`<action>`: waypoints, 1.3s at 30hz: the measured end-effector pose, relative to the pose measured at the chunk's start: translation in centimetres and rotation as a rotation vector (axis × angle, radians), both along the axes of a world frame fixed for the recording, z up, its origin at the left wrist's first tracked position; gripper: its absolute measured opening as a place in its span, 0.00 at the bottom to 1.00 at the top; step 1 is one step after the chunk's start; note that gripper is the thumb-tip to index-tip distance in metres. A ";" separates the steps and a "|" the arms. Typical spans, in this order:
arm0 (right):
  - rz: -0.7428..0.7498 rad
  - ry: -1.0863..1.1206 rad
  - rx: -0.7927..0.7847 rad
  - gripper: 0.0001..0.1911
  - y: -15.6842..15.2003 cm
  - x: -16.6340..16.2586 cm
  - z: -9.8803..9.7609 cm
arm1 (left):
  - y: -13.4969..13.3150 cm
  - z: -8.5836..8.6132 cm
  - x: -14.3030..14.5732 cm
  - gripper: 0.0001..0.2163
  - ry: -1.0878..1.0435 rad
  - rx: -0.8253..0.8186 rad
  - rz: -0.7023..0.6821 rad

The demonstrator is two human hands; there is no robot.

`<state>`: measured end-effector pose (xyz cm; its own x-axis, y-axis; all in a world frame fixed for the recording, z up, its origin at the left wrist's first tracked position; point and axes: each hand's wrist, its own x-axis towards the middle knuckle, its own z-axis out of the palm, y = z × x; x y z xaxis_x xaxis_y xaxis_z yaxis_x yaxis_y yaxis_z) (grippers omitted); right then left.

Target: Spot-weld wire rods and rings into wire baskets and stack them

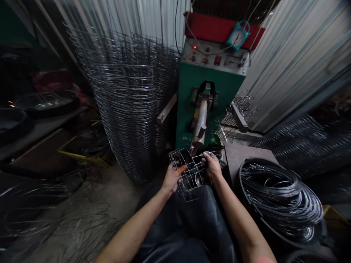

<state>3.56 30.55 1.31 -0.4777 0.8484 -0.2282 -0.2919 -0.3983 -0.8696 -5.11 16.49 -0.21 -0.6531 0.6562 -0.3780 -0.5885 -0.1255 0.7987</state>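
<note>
My left hand and my right hand hold a welded steel wire basket frame over my lap. The left hand grips its near side, with an orange covering on one finger. The right hand closes on its upper wires at the far side. Just beyond the frame, the tip of a pale metal welding arm on a green spot-welding machine reaches down close to the wires. Whether it touches them is hidden.
Tall stacks of wire rings stand left of the machine. A black-rimmed bundle of wire hoops lies at my right, beside a grey block. More wire mesh sits behind it. Corrugated metal sheets form the wall.
</note>
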 end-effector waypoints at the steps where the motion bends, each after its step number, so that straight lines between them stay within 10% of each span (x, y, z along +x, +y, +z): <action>1: 0.003 0.011 0.005 0.17 0.1 -0.1 0.0 | 0.1 0.1 -0.1 0.28 -0.011 0.002 -0.003; 39: 0.074 0.020 0.100 0.17 2.0 -2.2 -0.5 | 1.4 0.9 -1.2 0.27 -0.114 0.101 0.144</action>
